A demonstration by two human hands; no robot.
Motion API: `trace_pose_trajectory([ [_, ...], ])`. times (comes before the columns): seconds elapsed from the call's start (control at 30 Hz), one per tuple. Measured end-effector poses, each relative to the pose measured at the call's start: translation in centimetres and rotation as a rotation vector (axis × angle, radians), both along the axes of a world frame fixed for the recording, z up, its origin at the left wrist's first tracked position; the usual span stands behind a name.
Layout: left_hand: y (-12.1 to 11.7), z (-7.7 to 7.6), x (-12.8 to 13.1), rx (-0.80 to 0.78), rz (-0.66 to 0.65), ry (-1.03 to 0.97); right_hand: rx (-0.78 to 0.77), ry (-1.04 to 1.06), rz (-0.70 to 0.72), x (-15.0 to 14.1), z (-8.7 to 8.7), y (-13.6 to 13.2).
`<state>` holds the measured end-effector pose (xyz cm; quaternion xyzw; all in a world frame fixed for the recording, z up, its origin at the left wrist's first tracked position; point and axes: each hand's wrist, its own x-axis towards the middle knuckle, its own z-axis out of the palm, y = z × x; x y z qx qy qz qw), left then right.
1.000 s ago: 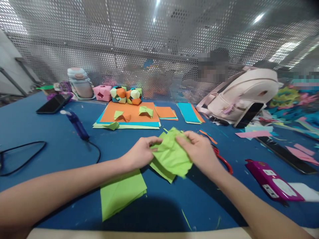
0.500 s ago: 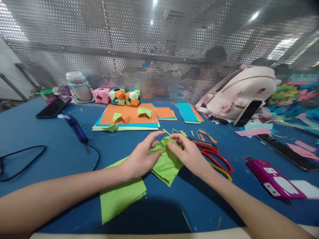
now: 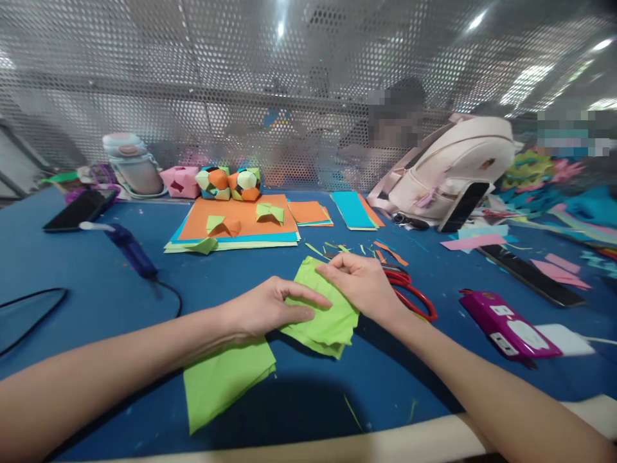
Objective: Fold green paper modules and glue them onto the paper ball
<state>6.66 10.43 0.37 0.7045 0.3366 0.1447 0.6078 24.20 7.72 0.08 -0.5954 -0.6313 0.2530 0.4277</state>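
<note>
Creased light green paper (image 3: 322, 321), apparently several layers, lies in front of me on the blue table (image 3: 144, 411). My right hand (image 3: 364, 283) pinches its top right edge between thumb and fingers. On its left part rests my left hand (image 3: 274, 305), index finger and thumb stretched out over the surface; its other fingers are partly hidden. More green paper sheets (image 3: 224, 379) lie flat under my left forearm. Behind my right hand are red-handled scissors (image 3: 419, 299), partly covered by the hand and wrist.
Orange, blue and green sheets (image 3: 193, 215) with small folded paper pieces (image 3: 270, 213) lie at the back. Folded paper balls (image 3: 245, 184), a bottle (image 3: 135, 167) and a pale backpack (image 3: 457, 167) stand by the perforated screen. A glue gun (image 3: 130, 251) lies left, a magenta power strip (image 3: 511, 325) right.
My left index finger and thumb have moved onto the green paper's face, and the paper now lies flatter and more spread. My right hand has closed on its top edge. The view has shifted slightly.
</note>
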Motion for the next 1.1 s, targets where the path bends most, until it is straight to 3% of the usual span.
trace_pose_trajectory([
  [0.17, 0.5, 1.2, -0.3, 0.078, -0.014, 0.038, 0.002, 0.018, -0.068, 1.6, 1.0, 1.0],
  [0.3, 1.3, 1.6, -0.6, 0.117, 0.079, 0.047, 0.021, -0.103, -0.228, 6.1, 2.2, 1.9],
  [0.37, 1.9, 1.3, -0.7, 0.113, 0.172, 0.049, 0.004, -0.255, -0.195, 8.5, 2.3, 1.8],
  [0.43, 2.6, 0.9, -0.8, 0.114, 0.259, 0.051, -0.023, -0.561, -0.080, 10.2, 1.9, 1.1],
  [0.5, 3.2, 0.5, -0.9, 0.120, 0.312, 0.065, -0.072, -0.826, 0.051, 11.2, 1.0, 0.1],
  [0.57, 3.5, 0.3, -0.9, 0.123, 0.329, 0.084, -0.099, -0.945, 0.111, 11.5, 0.0, -0.9],
  [0.7, 3.3, 0.2, -0.6, 0.130, 0.315, 0.115, -0.119, -0.990, 0.073, 11.8, -1.2, -1.6],
  [0.87, 2.8, 0.4, -0.2, 0.153, 0.256, 0.201, -0.133, -0.923, 0.009, 12.4, -1.1, -0.6],
  [1.1, 2.9, 1.1, 0.2, 0.224, 0.171, 0.297, -0.107, -0.956, 0.122, 11.8, -0.6, -0.8],
])
